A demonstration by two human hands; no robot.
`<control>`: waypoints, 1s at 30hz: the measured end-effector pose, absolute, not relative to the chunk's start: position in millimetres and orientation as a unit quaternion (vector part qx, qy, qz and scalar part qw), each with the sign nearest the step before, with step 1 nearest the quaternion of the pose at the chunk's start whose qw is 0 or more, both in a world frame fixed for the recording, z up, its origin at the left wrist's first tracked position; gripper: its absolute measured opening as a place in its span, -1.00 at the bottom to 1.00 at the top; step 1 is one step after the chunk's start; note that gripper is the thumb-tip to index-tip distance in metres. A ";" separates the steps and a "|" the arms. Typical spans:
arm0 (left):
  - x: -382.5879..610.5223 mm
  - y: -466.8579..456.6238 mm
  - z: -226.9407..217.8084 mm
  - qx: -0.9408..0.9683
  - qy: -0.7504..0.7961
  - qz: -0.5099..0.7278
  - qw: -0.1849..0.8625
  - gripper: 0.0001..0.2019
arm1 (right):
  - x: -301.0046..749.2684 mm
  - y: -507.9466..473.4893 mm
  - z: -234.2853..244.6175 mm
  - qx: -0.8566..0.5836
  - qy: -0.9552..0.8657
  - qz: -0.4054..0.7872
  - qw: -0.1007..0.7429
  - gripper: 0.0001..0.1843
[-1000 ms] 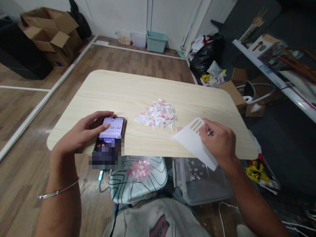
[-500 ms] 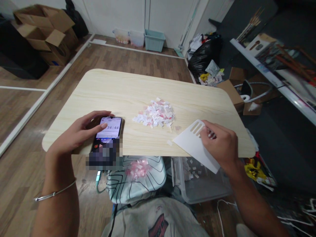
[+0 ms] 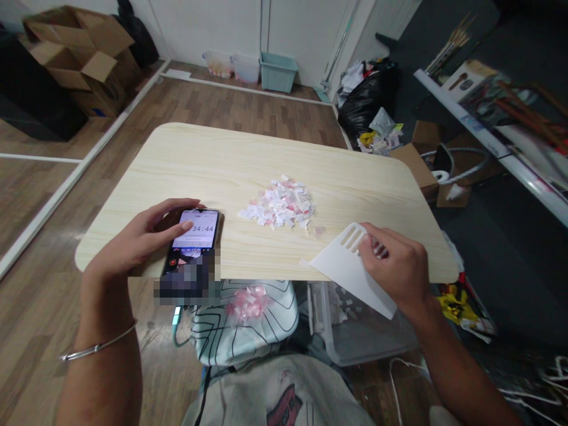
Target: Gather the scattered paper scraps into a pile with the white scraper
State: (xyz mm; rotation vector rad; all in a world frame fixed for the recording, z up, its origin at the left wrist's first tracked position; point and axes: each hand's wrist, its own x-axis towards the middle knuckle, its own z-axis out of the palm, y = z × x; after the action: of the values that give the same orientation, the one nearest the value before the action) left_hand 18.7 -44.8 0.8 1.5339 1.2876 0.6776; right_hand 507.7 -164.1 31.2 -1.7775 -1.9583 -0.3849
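Observation:
My left hand (image 3: 153, 234) is closed on a smartphone (image 3: 197, 229) at the near left of the table, thumb over the lit screen and fingers along its top edge. The phone shows a timer; its lower part is pixelated. In my right hand (image 3: 394, 260) is a white slotted plastic scraper (image 3: 350, 260), gripped by its slotted end. Its blade lies across the near table edge, and one corner meets a small scrap (image 3: 304, 262). Between my hands, mid-table, lies a loose pile of white and pinkish paper scraps (image 3: 284, 202).
Below the table's (image 3: 213, 165) near edge, a clear plastic bin (image 3: 368, 337) with scraps inside stands under the scraper. Left of it, pink plastic pieces (image 3: 249, 303) lie on a patterned cushion (image 3: 217, 343). A cable (image 3: 177, 322) hangs by the phone. Cartons (image 3: 84, 65) stand behind left.
The scraper and my right hand have shifted slightly toward the near table edge, and the small scrap has moved a little nearer as well. My left hand and the pile stay put.

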 end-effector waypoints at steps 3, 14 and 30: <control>18.3 -44.7 1.1 0.631 0.536 0.277 0.487 -0.24 | 507.9 -166.4 29.5 -0.648 -0.712 -0.144 0.229 -0.53; 16.3 -43.8 -1.7 0.644 0.530 0.276 0.477 -0.31 | 544.0 -159.4 30.5 -0.692 -0.670 -0.167 0.211 -0.52; 16.8 -43.1 -0.8 0.639 0.535 0.280 0.476 -0.29 | 561.8 -163.6 24.0 -0.723 -0.634 -0.189 0.200 -0.54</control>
State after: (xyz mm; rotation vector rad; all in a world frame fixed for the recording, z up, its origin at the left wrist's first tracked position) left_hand 16.8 -43.1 -0.8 1.5618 1.3079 0.6834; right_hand 561.8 -163.6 24.0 -2.0201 -1.7727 -0.5281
